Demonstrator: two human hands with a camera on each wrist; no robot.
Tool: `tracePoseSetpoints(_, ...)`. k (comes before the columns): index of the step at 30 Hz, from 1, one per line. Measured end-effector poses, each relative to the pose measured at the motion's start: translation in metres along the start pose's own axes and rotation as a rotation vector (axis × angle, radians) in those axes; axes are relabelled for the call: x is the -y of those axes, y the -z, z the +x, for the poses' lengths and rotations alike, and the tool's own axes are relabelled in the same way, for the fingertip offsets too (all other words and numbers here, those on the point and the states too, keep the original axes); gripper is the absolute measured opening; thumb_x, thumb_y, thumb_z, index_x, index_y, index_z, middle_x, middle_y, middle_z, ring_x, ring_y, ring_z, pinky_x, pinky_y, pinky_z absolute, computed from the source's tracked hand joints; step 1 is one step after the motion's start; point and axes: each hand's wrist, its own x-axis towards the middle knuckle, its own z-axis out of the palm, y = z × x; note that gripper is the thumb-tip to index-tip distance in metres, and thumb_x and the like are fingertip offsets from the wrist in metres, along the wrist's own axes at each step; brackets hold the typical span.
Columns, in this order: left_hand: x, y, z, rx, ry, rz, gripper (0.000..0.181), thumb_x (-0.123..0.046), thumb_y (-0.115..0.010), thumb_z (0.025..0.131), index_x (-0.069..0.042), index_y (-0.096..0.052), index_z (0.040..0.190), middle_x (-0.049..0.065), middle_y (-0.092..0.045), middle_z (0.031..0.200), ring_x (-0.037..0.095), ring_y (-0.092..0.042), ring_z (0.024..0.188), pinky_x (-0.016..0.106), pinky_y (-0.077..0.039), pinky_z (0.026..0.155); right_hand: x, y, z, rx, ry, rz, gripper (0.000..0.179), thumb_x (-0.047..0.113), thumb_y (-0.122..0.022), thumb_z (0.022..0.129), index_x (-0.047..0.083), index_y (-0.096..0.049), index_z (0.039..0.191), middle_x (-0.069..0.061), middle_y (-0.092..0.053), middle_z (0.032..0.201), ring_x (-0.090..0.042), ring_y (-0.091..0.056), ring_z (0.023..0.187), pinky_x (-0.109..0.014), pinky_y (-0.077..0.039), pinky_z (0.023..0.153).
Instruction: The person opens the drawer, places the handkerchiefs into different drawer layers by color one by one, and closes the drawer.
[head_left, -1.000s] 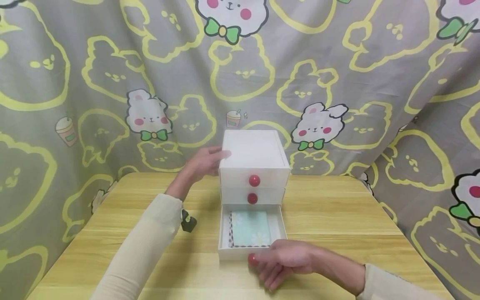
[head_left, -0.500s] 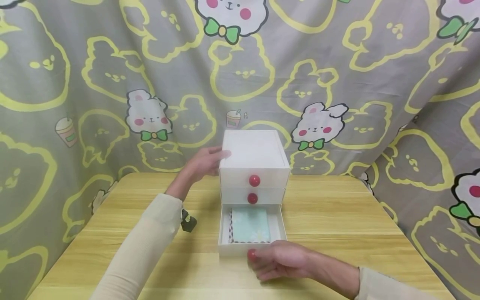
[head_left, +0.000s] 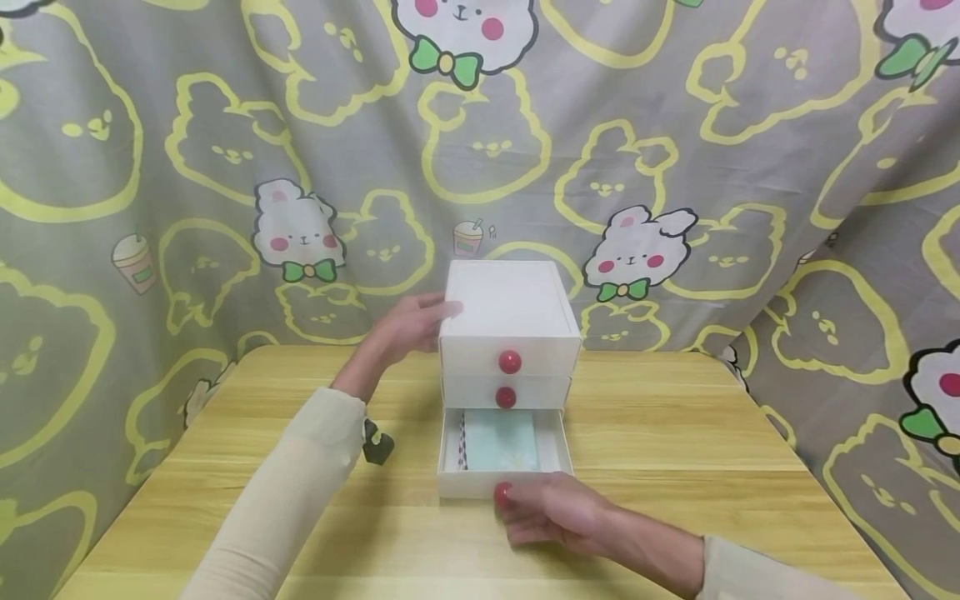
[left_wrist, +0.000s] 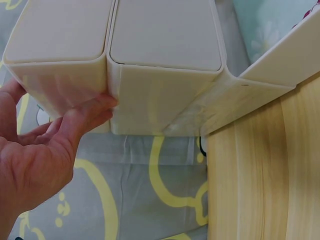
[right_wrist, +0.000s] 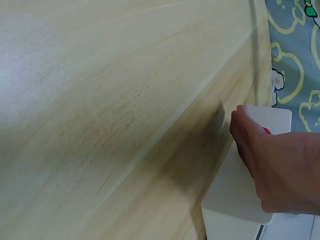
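A white drawer unit (head_left: pixel 506 300) with red ball knobs stands on the wooden table. Its bottom drawer (head_left: pixel 468 485) is pulled part way out, and a folded pale-green cloth (head_left: pixel 501 442) with a daisy print and checked edging lies inside. My right hand (head_left: pixel 558 508) pinches that drawer's red knob (head_left: pixel 502 494); in the right wrist view the fingers hide most of the knob. My left hand (head_left: pixel 408 325) rests against the unit's left side near the top, thumb at the upper edge. In the left wrist view, its fingers (left_wrist: pixel 92 114) touch the side wall.
Two upper drawers, with a top knob (head_left: pixel 510 362) and a middle knob (head_left: pixel 506 397), are closed. A small dark object (head_left: pixel 377 443) shows beside the left cuff. Behind the table (head_left: pixel 660 467) hangs a grey curtain (head_left: pixel 495 167) printed with bears and rabbits.
The bottom drawer has slid back toward the unit, and my right hand has moved with its knob. Less of the cloth shows. The left hand has stayed in place.
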Motion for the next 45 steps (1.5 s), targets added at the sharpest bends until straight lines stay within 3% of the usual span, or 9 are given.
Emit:
tracePoseSetpoints(8, 0.000, 0.001, -0.001, -0.001, -0.003, 0.009, 0.071, -0.044, -0.063, 0.099, -0.014, -0.036, 0.158, 0.017, -0.060, 0.143, 0.035, -0.057, 0.132, 0.049, -0.056, 0.103, -0.001, -0.001, 0.006, -0.053, 0.027, -0.008, 0.041, 0.014, -0.063, 0.098, -0.013, -0.059, 0.128, -0.026, -0.068, 0.114, -0.030, -0.072, 0.097, -0.044, -0.063, 0.089)
tracePoseSetpoints(21, 0.001, -0.001, 0.001, -0.007, 0.005, 0.000, 0.071, -0.045, -0.064, 0.098, -0.017, -0.037, 0.158, 0.015, -0.061, 0.142, 0.033, -0.058, 0.131, 0.048, -0.056, 0.102, 0.004, 0.010, 0.024, -0.093, 0.051, -0.016, 0.039, 0.011, -0.063, 0.098, -0.013, -0.059, 0.128, -0.029, -0.067, 0.119, -0.037, -0.071, 0.106, -0.044, -0.062, 0.091)
tracePoseSetpoints(33, 0.000, -0.001, 0.001, -0.014, 0.008, 0.013, 0.074, -0.047, -0.066, 0.097, -0.017, -0.037, 0.158, 0.015, -0.059, 0.144, 0.033, -0.057, 0.133, 0.048, -0.056, 0.103, 0.014, 0.022, 0.049, -0.137, 0.077, 0.004, 0.036, 0.011, -0.062, 0.099, -0.012, -0.061, 0.127, -0.029, -0.068, 0.119, -0.036, -0.072, 0.104, -0.045, -0.061, 0.093)
tracePoseSetpoints(45, 0.001, 0.000, 0.001, -0.016, 0.011, 0.004, 0.072, -0.046, -0.066, 0.097, -0.017, -0.039, 0.157, 0.015, -0.061, 0.142, 0.033, -0.058, 0.132, 0.048, -0.056, 0.103, 0.017, 0.030, 0.073, -0.182, 0.086, 0.072, 0.038, 0.007, -0.062, 0.098, -0.011, -0.052, 0.130, -0.032, -0.064, 0.124, -0.037, -0.071, 0.107, -0.048, -0.060, 0.094)
